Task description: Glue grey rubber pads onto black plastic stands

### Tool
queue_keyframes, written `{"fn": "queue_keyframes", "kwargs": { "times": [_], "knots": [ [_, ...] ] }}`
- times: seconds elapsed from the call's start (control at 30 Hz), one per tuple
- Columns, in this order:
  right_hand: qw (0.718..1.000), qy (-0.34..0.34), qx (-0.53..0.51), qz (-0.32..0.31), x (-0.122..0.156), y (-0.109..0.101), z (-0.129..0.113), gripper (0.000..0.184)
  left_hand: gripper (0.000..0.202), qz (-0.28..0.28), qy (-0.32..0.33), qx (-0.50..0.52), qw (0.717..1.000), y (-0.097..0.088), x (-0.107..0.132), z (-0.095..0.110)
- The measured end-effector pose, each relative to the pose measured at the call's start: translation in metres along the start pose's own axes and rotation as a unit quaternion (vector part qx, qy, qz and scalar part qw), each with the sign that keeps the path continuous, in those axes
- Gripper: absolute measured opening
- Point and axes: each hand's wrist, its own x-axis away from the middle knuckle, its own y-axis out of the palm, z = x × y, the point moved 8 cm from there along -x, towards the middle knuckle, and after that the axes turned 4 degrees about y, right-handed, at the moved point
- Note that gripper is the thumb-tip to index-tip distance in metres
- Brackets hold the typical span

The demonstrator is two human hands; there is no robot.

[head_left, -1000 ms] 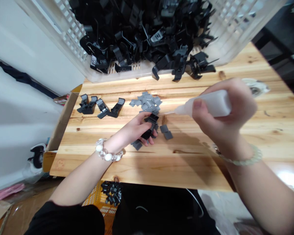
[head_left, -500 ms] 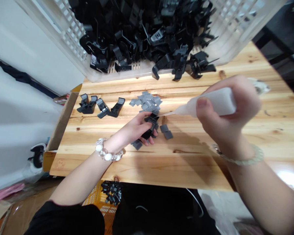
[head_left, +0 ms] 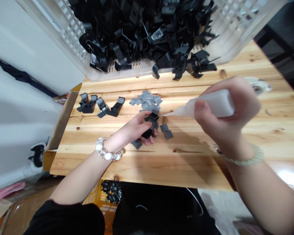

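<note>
At the centre of the wooden desk (head_left: 186, 166), the left hand (head_left: 134, 130) clasps a black plastic clip (head_left: 150, 125), fingers curled beneath it. At three o'clock from it, the right hand (head_left: 225, 111) squeezes a white squeeze bottle (head_left: 210, 106), its thin nozzle just beside the clip's upper edge. Grey pads (head_left: 145, 101) lie heaped at twelve o'clock, four black clips (head_left: 100, 106) stand at nine, and a white slatted crate (head_left: 71, 36) overflows with more beyond.
</note>
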Motion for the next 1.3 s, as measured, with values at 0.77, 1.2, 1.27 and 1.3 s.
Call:
{"fn": "queue_keyframes", "kwargs": {
  "times": [0.77, 1.2, 1.27, 1.3],
  "knots": [
    [1.0, -0.006, 0.007, 0.01, -0.0004, 0.0, 0.0006, 0.014, 0.048, 0.004, -0.002, -0.004, 1.0, -0.001, -0.0014, -0.0011],
    [1.0, -0.015, -0.006, 0.007, -0.0023, -0.0003, 0.0018, 0.014, 0.048, 0.011, -0.006, -0.004, 1.0, -0.0019, -0.0018, -0.0022],
    [1.0, -0.018, -0.002, 0.012, -0.002, -0.0006, 0.0019, 0.015, 0.049, 0.012, -0.004, -0.005, 1.0, -0.0021, -0.002, -0.0017],
    [1.0, -0.02, 0.002, 0.016, -0.0017, -0.001, 0.0018, 0.015, 0.049, 0.013, -0.004, -0.005, 1.0, -0.0022, -0.0019, -0.0014]
  ]
}}
